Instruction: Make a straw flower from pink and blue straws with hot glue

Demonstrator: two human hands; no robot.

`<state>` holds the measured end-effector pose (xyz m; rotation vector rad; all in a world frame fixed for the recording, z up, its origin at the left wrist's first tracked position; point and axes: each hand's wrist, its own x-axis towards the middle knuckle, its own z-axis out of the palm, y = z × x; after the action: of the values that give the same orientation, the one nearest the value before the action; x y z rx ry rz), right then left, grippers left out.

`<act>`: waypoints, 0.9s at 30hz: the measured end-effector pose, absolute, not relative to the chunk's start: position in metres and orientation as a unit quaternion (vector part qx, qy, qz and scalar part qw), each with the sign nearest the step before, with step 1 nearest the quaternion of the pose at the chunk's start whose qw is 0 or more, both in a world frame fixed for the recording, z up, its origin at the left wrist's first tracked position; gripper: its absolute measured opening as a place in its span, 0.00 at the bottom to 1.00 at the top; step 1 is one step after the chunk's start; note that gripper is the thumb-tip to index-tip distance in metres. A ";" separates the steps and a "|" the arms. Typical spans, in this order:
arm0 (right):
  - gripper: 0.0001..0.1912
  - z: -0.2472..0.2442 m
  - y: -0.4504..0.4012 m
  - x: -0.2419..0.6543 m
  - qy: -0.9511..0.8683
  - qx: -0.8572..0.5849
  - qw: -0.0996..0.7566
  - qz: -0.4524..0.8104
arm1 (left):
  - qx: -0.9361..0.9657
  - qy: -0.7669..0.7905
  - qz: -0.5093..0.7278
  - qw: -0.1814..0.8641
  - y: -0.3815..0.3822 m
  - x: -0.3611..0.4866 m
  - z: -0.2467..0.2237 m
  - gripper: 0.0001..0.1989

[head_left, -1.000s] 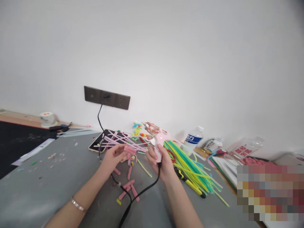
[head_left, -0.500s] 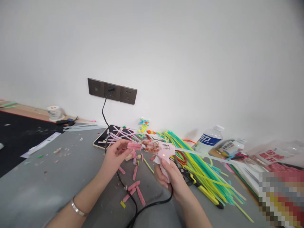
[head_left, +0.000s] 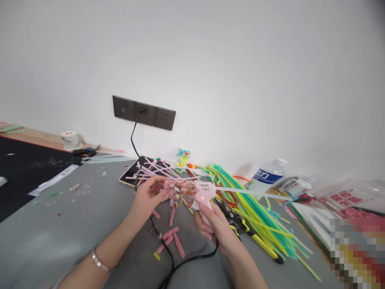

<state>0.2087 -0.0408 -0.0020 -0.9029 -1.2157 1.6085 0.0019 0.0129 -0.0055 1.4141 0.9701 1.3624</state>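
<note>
My right hand (head_left: 212, 222) is wrapped round the handle of a pink hot glue gun (head_left: 203, 196), its small light glowing orange. A long translucent glue stick (head_left: 255, 192) sticks out of the back of the gun. The glue-smeared nozzle points left at my left hand (head_left: 152, 198), whose fingers pinch a short pink pipe cleaner piece (head_left: 168, 183). Nozzle and piece overlap, and I cannot tell whether they touch. Below, on the grey table, lie several cut pink pipe cleaner pieces (head_left: 179, 245) and a small yellow bit (head_left: 157, 255).
A black cord (head_left: 168, 253) runs from the gun to the wall socket (head_left: 143, 113). Yellow and green pipe cleaners (head_left: 249, 212) lie right, beside yellow-handled pliers (head_left: 261, 245). Behind stand a bottle (head_left: 267, 174) and a small figure (head_left: 183, 156). A phone (head_left: 129, 174) lies under pale pink strips.
The glue gun has shifted slightly left, bringing its nozzle over the pink piece in my left hand. The glue stick moved along with it. The view has tilted slightly.
</note>
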 end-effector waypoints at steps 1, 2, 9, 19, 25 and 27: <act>0.27 -0.002 -0.041 0.209 -0.493 -0.367 0.450 0.648 | 0.575 0.395 0.551 0.458 0.013 0.002 -0.006 0.09; 0.28 -0.002 -0.041 0.208 -0.493 -0.369 0.451 0.646 | 0.575 0.397 0.549 0.460 0.013 0.002 -0.006 0.09; 0.26 -0.004 -0.041 0.209 -0.503 -0.385 0.447 0.631 | 0.580 0.394 0.549 0.456 0.013 0.001 -0.006 0.09; 0.26 -0.001 -0.041 0.208 -0.505 -0.389 0.450 0.625 | 0.572 0.401 0.553 0.454 0.012 0.001 -0.002 0.10; 0.26 0.002 -0.041 0.209 -0.498 -0.397 0.456 0.622 | 0.568 0.409 0.563 0.439 0.012 0.000 0.000 0.09; 0.27 0.001 -0.040 0.210 -0.500 -0.401 0.456 0.617 | 0.568 0.403 0.565 0.442 0.012 -0.001 -0.001 0.09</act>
<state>0.2101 -0.0404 0.0013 -0.9878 -1.2336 1.5221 -0.0006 0.0119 -0.0011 1.4108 1.0013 1.4017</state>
